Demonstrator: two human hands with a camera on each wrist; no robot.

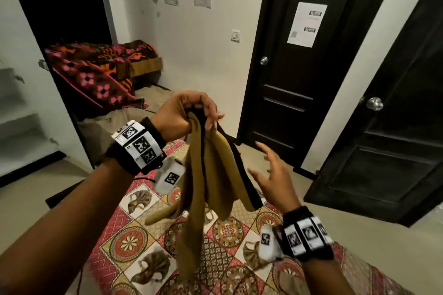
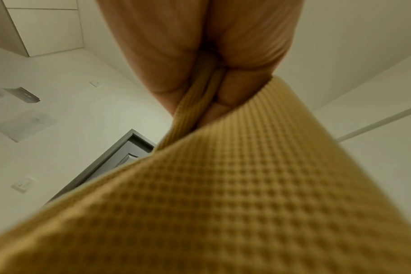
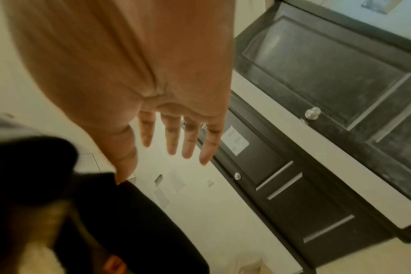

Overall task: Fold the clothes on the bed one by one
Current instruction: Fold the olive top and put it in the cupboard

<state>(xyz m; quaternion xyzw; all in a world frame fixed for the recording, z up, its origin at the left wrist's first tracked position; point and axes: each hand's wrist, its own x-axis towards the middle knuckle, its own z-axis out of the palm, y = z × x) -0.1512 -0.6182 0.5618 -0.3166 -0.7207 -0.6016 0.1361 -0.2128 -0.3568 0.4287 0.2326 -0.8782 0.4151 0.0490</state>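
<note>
Hanging from the left hand point(image 1: 185, 115), the mustard garment point(image 1: 206, 175) dangles in long loose folds over the bed point(image 1: 134, 242), its lowest part reaching down toward the patterned bedspread point(image 1: 223, 268) at about six o'clock of the head view. The fist is closed round a bunched upper part of the cloth; the left wrist view shows the fingers point(image 2: 223, 96) curled tight on a gathered ridge, with the waffle-textured weave point(image 2: 223, 185) filling the frame below. A dark trim point(image 1: 242, 172) runs along the folds at about three o'clock of the bundle.

The right hand point(image 1: 275, 175) is empty, fingers spread and relaxed, just beside the hanging cloth on that same side; whether the thumb brushes the dark edge I cannot tell.

By my judgement the garment is light, soft and limp: it will hold no shape of its own, sags wherever it is unsupported, and is neither fragile nor slippery, since the textured weave gives grip. One hand carries it easily. A sensible hold would be a pinch with the free hand on the dark edge or a corner, so the two hands can draw the cloth wide and lay it flat.

Farther off, at about ten o'clock, a flowered blanket point(image 1: 96, 72) lies heaped, and dark doors point(image 1: 299, 79) stand at one to three o'clock.
</note>
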